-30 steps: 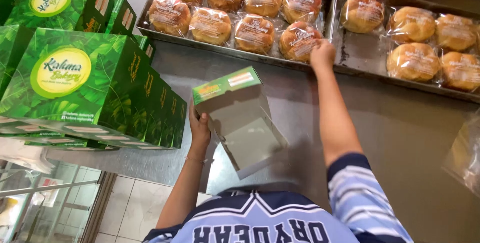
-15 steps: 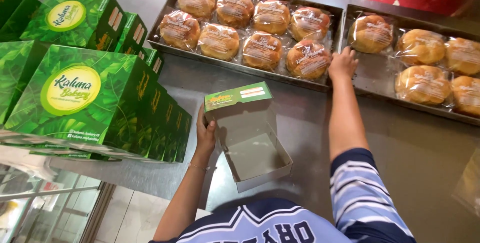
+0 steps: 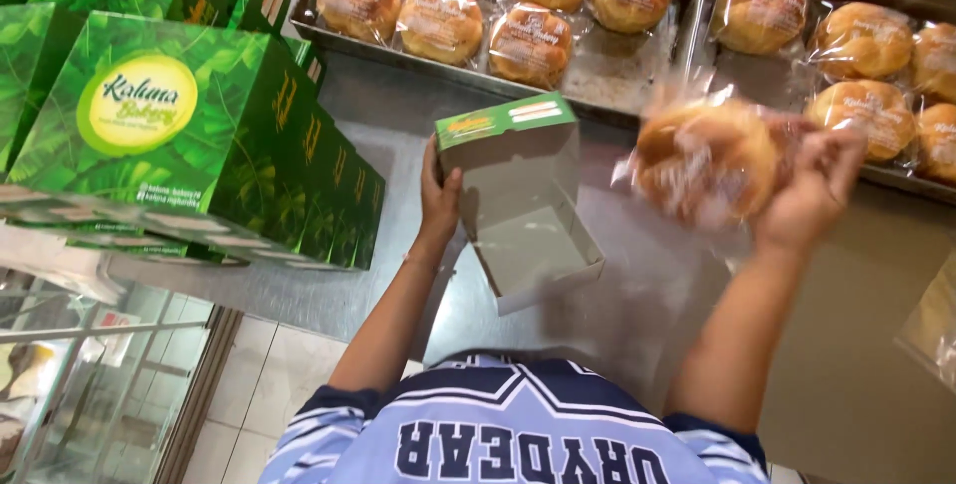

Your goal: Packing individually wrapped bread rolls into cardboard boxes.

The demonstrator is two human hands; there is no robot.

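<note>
We are holding a wrapped bun (image 3: pixel 709 160) in our right hand (image 3: pixel 807 190), fingers clamped on its clear wrapper, at about three o'clock of the open box (image 3: pixel 523 215). Our left hand (image 3: pixel 438 195) is gripping the box's left wall, fingers closed on it. The box is sitting empty, so filling seems to be only starting. At ten o'clock, green leaf-printed cartons (image 3: pixel 189 125) with round yellow labels are standing stacked. At twelve, metal trays (image 3: pixel 687 26) are carrying more wrapped buns.
</note>
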